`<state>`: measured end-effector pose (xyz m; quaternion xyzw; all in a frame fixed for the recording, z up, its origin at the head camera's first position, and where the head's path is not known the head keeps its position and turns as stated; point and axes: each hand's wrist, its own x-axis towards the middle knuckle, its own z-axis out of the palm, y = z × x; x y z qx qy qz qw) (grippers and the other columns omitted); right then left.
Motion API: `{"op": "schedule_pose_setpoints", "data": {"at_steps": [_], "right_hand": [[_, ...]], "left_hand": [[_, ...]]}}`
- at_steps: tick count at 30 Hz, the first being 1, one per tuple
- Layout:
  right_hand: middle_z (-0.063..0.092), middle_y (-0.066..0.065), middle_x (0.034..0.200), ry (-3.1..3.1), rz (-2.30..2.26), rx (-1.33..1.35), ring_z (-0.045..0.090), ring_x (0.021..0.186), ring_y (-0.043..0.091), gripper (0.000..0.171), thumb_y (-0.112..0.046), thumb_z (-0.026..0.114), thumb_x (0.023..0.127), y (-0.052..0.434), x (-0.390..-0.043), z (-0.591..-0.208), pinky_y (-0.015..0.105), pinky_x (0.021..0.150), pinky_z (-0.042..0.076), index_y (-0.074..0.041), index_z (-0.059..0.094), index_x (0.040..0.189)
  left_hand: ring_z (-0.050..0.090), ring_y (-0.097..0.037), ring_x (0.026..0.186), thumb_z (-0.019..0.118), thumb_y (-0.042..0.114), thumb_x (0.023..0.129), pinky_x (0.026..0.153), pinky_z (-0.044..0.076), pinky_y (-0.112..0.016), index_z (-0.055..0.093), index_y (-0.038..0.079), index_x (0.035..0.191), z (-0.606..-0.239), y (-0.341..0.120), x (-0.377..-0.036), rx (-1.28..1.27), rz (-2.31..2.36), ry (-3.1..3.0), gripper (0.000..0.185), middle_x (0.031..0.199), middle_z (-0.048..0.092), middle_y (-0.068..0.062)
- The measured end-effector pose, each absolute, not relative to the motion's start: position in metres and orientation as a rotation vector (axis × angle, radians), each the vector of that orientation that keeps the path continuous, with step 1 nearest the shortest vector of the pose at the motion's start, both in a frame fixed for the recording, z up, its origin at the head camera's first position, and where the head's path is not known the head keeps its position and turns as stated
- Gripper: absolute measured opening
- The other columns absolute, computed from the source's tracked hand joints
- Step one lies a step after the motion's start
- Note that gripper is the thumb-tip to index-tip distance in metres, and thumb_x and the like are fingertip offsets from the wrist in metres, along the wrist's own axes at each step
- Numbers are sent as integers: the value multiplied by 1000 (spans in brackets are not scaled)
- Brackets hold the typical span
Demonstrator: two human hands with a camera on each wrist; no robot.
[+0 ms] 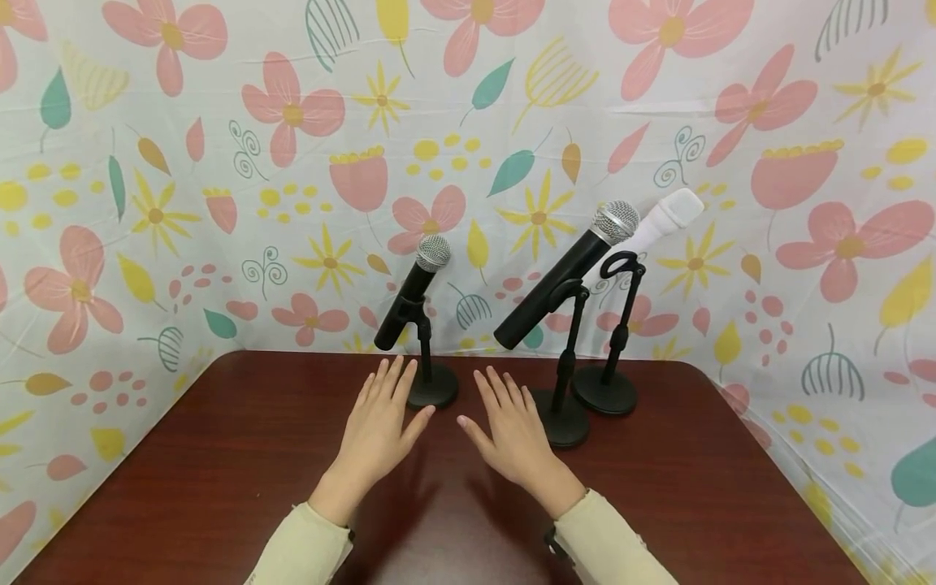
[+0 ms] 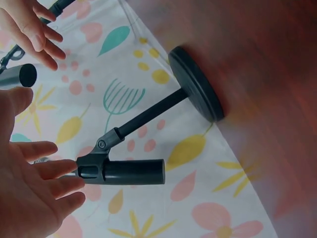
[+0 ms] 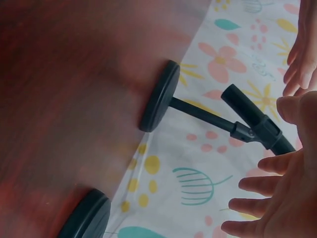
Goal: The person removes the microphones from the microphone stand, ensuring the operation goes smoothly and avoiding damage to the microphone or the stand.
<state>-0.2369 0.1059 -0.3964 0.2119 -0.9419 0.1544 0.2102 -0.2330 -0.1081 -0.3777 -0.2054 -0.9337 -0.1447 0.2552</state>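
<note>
My left hand (image 1: 376, 426) hovers over the table with its fingers spread and straight, holding nothing. Just beyond its fingertips, a black microphone (image 1: 405, 305) with a silver mesh head leans in a desk stand with a round base (image 1: 435, 388). My right hand (image 1: 515, 435), likewise spread, is beside the base of a second stand (image 1: 561, 422). That stand carries a larger black microphone (image 1: 548, 280), tilted up to the right. Behind it, a white microphone (image 1: 661, 223) is partly hidden at the third stand (image 1: 608, 392); how its clip holds it is unclear.
A dark reddish-brown table (image 1: 183, 487) spreads beneath the hands. Along its back and sides hangs a white cloth (image 1: 263, 219) printed with flowers and leaves. The two right-hand stands are close together near the back edge.
</note>
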Motion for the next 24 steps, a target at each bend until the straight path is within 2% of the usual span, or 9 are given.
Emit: {"op": "schedule_pose_setpoints", "data": {"at_steps": [10, 24], "right_hand": [[37, 21, 149, -2615, 520, 639, 33, 137, 41, 67, -43, 54, 97, 95, -249, -389, 61, 105, 29, -3, 35, 148], [38, 20, 147, -2606, 679, 667, 37, 134, 40, 66, -39, 54, 98, 78, -274, -390, 58, 105, 32, -3, 32, 149]], "left_hand": [[33, -40, 137, 64, 32, 93, 111, 26, -51, 42, -2, 142, -361, -117, -245, -579, -393, -2455, 64, 144, 42, -24], [42, -42, 130, 62, 27, 95, 107, 33, -54, 43, -2, 142, -341, -127, -264, -590, -385, -2377, 58, 141, 45, -23]]}}
